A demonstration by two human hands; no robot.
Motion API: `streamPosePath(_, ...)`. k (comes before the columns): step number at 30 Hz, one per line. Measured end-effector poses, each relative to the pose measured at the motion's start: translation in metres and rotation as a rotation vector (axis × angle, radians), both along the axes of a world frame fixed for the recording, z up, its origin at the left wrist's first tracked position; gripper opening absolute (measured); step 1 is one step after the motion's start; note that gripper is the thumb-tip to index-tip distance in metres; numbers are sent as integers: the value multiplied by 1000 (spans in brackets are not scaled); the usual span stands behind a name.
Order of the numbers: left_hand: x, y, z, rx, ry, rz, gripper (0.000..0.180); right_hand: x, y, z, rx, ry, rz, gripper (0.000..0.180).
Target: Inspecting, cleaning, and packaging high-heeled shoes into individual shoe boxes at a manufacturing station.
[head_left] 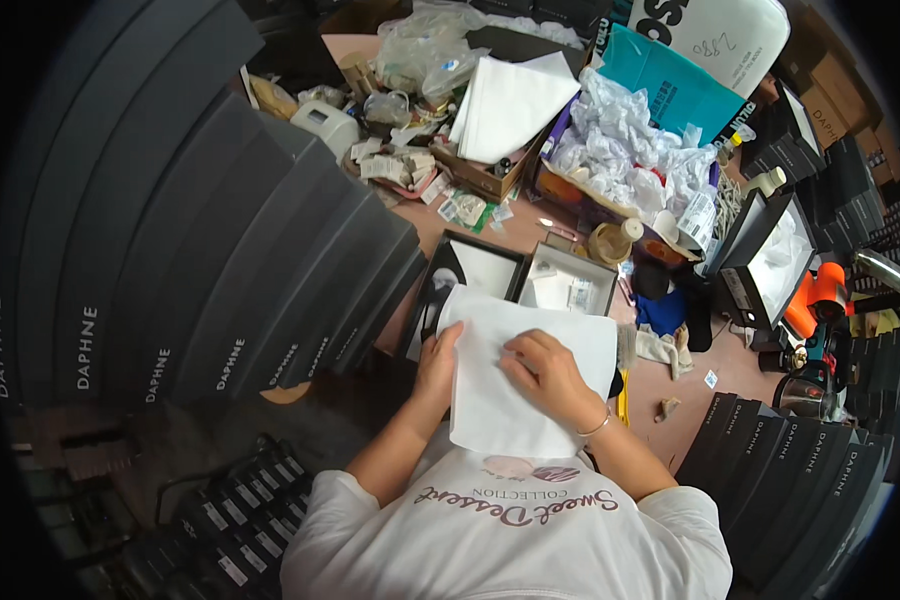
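Note:
A large white sheet of tissue paper (515, 395) lies spread in front of me over the table edge. My left hand (438, 365) grips its left edge, fingers curled around the side. My right hand (545, 372) presses flat on top of the sheet near its middle, a thin bracelet on the wrist. Just beyond the sheet stand two open black boxes: one (470, 268) with a white lining on the left, another (568, 282) holding small white items on the right. What lies under the sheet is hidden.
A tall stack of dark flat boxes (220, 250) fills the left. More dark boxes (800, 470) stand at lower right. A pile of white sheets (510, 105), crumpled plastic (630, 150), a tape roll (610, 242), an open box with white filling (770, 262) and an orange tool (815, 300) crowd the table.

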State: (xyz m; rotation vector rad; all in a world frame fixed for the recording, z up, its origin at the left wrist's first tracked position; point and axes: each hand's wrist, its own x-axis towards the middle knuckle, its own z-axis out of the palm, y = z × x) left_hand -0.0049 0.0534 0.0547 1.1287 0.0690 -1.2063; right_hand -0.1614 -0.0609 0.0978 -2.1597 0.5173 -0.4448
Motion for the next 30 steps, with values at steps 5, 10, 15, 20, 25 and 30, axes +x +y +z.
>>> streamPosePath(5, 10, 53, -20, 149, -206, -229, 31, 14, -1, 3, 99, 17, -8, 19)
streamPosePath(10, 10, 84, -20, -37, -121, 8, 31, 37, 25, 2, 383, 140, 290, 27)
streamPosePath(15, -14, 99, -14, 62, -97, 196, 31, 64, 66, -38, 615, 144, 412, 30)
streamPosePath(20, 0, 177, -80, 443, -684, -32, 32, 54, 57, -56, 1115, 328, 298, 26)
streamPosePath(25, -20, 158, -12, 326, -1449, -187, 40, 62, 76, -64, 792, 495, 817, 25)
streamPosePath(30, -7, 224, -48, 535, -1202, -128, 22, 55, 26, -68, 1007, 250, 473, 17)
